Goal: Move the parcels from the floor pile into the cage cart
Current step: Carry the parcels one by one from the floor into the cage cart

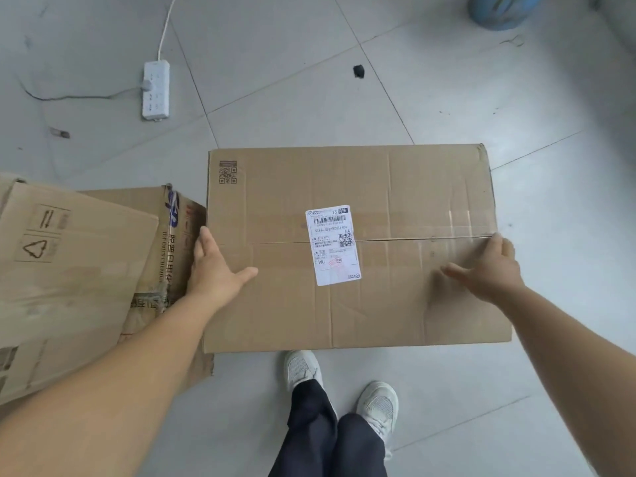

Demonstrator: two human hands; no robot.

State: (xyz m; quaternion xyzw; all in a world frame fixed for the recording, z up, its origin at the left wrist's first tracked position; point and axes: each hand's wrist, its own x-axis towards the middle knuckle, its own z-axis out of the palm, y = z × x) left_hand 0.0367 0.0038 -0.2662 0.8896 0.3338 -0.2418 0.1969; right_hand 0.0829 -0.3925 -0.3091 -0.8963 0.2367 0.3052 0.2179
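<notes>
Big flat box (351,246) sits mid-frame, top face up, whether on the floor (309,98) or raised off it can't tell. Sides hidden from this angle. Taped centre seam runs left-right, white label (333,245) stuck across it; print too small to read beyond a barcode and QR. Small printed QR mark (228,172) at far left corner.

Left hand (213,266) at the box's left edge: thumb spread onto the top, fingers reach down over the edge, tips hidden between this box and the next one. Right hand (488,266) at the right edge near the seam end: thumb on top pointing inward, fingers wrapped over the edge, tips out of sight. Both hands spread wide against the box; how tight the hold is can't be made out.

Just left, touching or nearly touching, a second box (165,256) with blue and red print, partly covered by the left forearm. A third box (69,270) with arrow and recycling marks leans over it, cut off at left frame edge.

Below the big box, two white shoes (344,387) and dark trousers (330,438), cut off at bottom.

Far left on the floor, a white power strip (156,89) with cable running off the top. Small dark speck (358,71) on a tile. Blue object (499,10) at top right, mostly cut off, can't identify.
</notes>
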